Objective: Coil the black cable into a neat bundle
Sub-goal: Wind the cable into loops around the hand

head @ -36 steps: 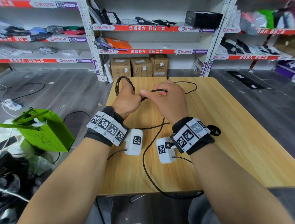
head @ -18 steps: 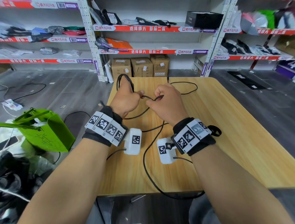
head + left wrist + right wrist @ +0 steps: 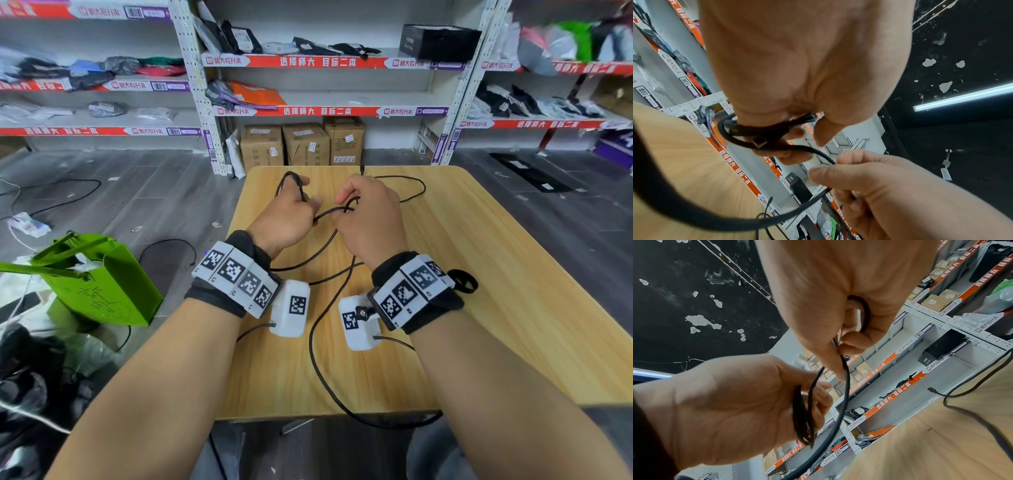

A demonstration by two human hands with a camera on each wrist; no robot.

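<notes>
Wooden worktop (image 3: 479, 274), shelves (image 3: 325, 109) behind. Left hand (image 3: 286, 219) grips loops of the cable (image 3: 313, 349); right hand (image 3: 371, 219) pinches the next length. Slack trails over the near edge.

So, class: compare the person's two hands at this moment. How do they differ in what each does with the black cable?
The left hand holds several gathered loops of the black cable, while the right hand pinches one single strand. The left hand's loops stick up past its fingers; the right hand's strand trails down onto the wooden table. Both are raised above the table and wear marker-covered wristbands.
</notes>
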